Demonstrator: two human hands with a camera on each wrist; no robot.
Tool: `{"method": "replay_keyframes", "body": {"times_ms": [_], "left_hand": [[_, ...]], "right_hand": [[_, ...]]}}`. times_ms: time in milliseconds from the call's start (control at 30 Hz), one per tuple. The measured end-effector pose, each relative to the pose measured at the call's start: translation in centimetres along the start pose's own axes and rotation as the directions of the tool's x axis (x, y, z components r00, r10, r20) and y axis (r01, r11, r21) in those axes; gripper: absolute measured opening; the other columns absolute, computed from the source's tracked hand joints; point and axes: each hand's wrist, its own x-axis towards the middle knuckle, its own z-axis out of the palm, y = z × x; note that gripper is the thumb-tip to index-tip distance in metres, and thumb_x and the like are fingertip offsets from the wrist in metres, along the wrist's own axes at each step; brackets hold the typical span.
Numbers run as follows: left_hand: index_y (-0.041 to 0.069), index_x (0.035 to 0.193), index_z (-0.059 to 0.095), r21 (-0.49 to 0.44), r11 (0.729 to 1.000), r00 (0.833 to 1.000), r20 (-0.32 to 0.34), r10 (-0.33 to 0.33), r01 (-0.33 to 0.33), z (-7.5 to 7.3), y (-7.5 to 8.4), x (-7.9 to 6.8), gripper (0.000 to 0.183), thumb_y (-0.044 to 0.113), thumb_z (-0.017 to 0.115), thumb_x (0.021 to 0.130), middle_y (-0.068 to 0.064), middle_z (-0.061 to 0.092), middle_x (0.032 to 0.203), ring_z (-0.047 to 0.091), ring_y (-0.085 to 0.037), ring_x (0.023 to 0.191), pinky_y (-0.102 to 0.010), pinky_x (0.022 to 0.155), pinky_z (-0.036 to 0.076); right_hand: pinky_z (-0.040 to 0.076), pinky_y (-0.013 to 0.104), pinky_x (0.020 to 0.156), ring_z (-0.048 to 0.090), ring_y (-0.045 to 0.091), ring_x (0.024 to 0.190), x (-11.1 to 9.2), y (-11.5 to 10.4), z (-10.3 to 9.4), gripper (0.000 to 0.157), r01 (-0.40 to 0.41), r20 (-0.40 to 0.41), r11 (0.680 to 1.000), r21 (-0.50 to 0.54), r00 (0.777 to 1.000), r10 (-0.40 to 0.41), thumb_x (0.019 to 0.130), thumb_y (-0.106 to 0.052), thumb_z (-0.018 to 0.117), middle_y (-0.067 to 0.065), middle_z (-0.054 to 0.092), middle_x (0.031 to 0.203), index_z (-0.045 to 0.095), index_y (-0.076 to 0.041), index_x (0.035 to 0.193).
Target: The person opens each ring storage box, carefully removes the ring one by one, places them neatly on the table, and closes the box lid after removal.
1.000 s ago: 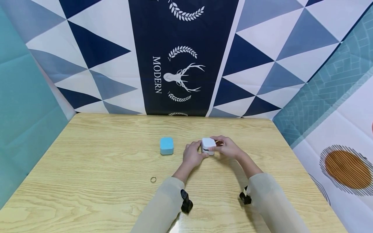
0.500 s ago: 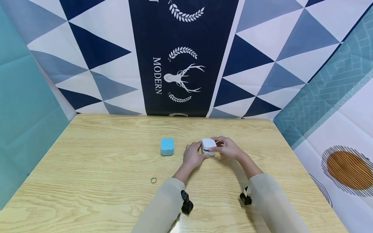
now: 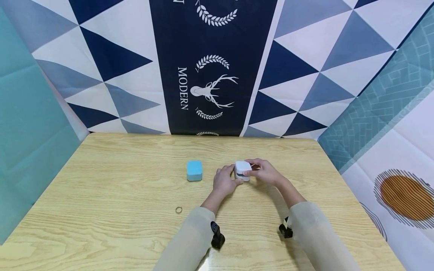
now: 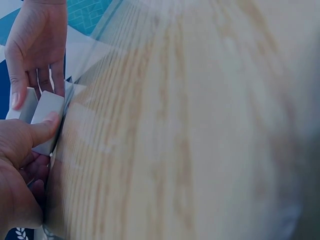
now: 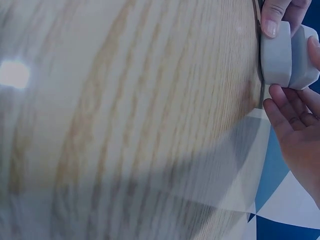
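Observation:
A small white box [image 3: 242, 167] with rounded corners stands on the wooden table, right of centre. A dark gap shows between its lid [image 5: 305, 57] and its base [image 5: 276, 55] on the near side. From the left, my left hand [image 3: 223, 181] grips the base, its thumb on the near face. My right hand [image 3: 266, 173] pinches the lid from the right, thumb in front and fingers behind. In the left wrist view the lid looks tilted away from the base. The inside of the box is hidden.
A light blue box [image 3: 194, 171] with rounded corners sits left of my left hand. Nearer to me lies a small metal ring [image 3: 178, 210] on the wooden table [image 3: 118, 195]. A patterned cloth [image 3: 210, 67] hangs behind the table's back edge.

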Motion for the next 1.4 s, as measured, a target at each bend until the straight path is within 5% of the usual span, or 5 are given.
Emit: {"method": "replay_keyframes", "body": {"times_ms": [267,833,1400], "left_hand": [[0.013,0.138,0.048,0.013,1.0,1.0,-0.002,-0.003,0.003,0.0,0.0,0.1,0.065,0.036,0.07,0.082,-0.004,0.054,0.135,0.048,-0.021,0.111,-0.036,0.094,0.041],[0.013,0.137,0.048,0.015,1.0,1.0,-0.005,0.004,-0.004,0.1,0.0,0.1,0.064,0.037,0.07,0.082,-0.005,0.054,0.135,0.048,-0.022,0.111,-0.037,0.095,0.041],[0.013,0.137,0.048,0.011,1.0,1.0,-0.002,-0.011,0.011,0.0,0.1,0.0,0.065,0.036,0.071,0.081,-0.004,0.054,0.135,0.048,-0.022,0.112,-0.037,0.095,0.041]], "right_hand": [[0.042,0.027,0.08,0.054,0.035,0.105,-1.5,-3.1,-0.4,0.051,-0.005,0.013,1.0,0.015,1.0,0.005,0.087,-0.014,0.064,0.027,0.055,0.12,0.048,0.01,0.13],[0.041,0.027,0.08,0.054,0.034,0.106,-1.6,-3.4,-0.5,0.052,-0.018,0.016,1.0,0.015,1.0,0.018,0.088,-0.015,0.063,0.026,0.055,0.122,0.047,0.009,0.131],[0.042,0.03,0.083,0.056,0.027,0.105,0.5,0.9,0.0,0.056,-0.013,-0.002,1.0,-0.014,1.0,0.013,0.085,-0.03,0.067,0.018,0.058,0.12,0.053,-0.002,0.13]]}}
